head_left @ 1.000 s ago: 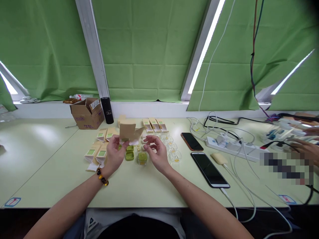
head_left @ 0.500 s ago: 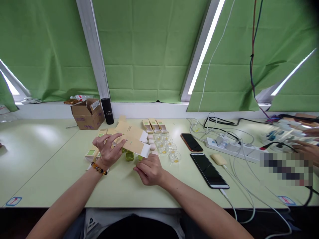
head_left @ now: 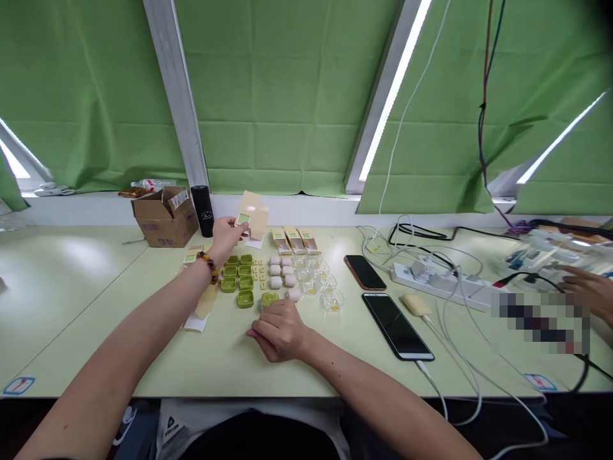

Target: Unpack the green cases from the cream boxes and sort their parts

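My left hand [head_left: 226, 235] is stretched out over the far side of the table and holds a small tan carton with a green label [head_left: 251, 214] above the desk. My right hand [head_left: 278, 332] rests curled on the table, fingers touching a small green case [head_left: 269, 299]. Between the hands lie several green square cases [head_left: 238, 276], pink pads [head_left: 282, 273] and clear plastic shells [head_left: 325, 287]. A row of folded tan cartons [head_left: 295, 240] lies behind them. More flat cartons [head_left: 201, 308] are partly hidden under my left forearm.
A cardboard box [head_left: 165, 217] and a black cylinder [head_left: 203, 211] stand at the back left. Two phones [head_left: 396, 324] [head_left: 364, 271], a power strip [head_left: 438, 281] and tangled cables lie to the right. Another person's hand [head_left: 587, 287] works at the far right edge.
My left hand has carried the carton from the table centre away toward the back. My right hand stayed low on the table by the green case. The view tilted slightly.
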`<state>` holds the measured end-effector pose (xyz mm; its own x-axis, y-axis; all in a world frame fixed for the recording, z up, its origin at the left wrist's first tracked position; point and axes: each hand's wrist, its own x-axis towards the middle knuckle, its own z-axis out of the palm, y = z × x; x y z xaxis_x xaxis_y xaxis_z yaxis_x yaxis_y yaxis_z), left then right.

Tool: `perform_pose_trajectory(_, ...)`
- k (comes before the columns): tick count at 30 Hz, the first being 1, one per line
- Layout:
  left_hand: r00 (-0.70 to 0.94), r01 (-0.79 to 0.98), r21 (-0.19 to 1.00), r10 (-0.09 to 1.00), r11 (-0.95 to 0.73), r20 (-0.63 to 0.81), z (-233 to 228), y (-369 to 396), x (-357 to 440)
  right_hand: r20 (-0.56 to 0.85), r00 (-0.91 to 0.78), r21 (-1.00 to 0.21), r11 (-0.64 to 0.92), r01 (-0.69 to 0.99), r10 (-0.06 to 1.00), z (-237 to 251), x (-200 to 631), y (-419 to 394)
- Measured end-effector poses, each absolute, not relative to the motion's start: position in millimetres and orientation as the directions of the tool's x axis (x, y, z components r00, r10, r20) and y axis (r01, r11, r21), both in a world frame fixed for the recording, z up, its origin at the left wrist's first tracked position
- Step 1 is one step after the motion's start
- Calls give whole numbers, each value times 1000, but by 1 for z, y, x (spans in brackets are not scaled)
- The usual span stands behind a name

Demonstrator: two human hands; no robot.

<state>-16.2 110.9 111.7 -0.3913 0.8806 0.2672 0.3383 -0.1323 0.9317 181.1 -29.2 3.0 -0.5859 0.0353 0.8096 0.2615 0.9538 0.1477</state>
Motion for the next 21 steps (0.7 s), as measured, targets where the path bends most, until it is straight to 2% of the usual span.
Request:
perform_pose_trajectory(5,-494,384,923,853,37,171,88,166,-3,829,-559,151,956,253,17,6,181,-30)
perform_pose_trajectory(10,-487,453,876,869,164,89,66,194,6,835,-550,145,958,249,17,10,180,-32)
perform_pose_trajectory(21,-378,581,782,926,224,15,39,221,20,823,-568,182,955,235,-17,15,180,-37)
